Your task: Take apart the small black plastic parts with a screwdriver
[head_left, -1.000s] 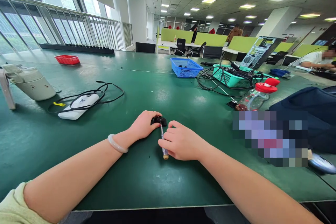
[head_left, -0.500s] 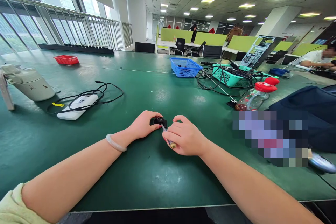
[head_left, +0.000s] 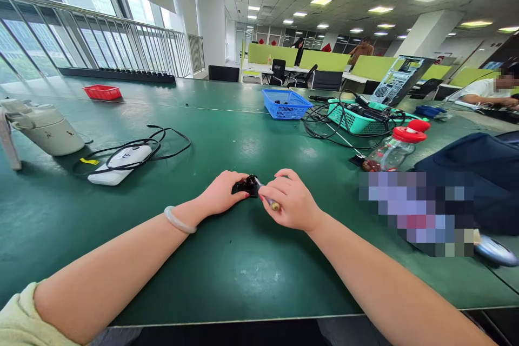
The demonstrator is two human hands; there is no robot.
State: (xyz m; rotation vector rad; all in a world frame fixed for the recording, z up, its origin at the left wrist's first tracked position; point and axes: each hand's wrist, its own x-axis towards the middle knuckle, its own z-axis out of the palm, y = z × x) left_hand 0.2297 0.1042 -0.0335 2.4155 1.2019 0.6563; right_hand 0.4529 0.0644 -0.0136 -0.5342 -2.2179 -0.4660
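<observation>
Curled fingers of the left hand [head_left: 221,194] clamp the black part [head_left: 244,187], probably light, rigid and slide-prone, by its sides, while the right hand [head_left: 292,203] pinches a slim screwdriver [head_left: 269,201] whose tip meets that part.

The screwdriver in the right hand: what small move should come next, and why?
Probably seat the tip and turn. The right hand grips the screwdriver tilted, tip at the small black part, which the left hand pins on the green table.

1. I see the small part [head_left: 244,186] on the table [head_left: 227,270] at my left hand [head_left: 221,194], just left of the screwdriver [head_left: 271,203] in my right hand [head_left: 292,204].
2. Jug [head_left: 44,130] far left, bottle [head_left: 391,151] right, basket [head_left: 286,104] behind.
</observation>
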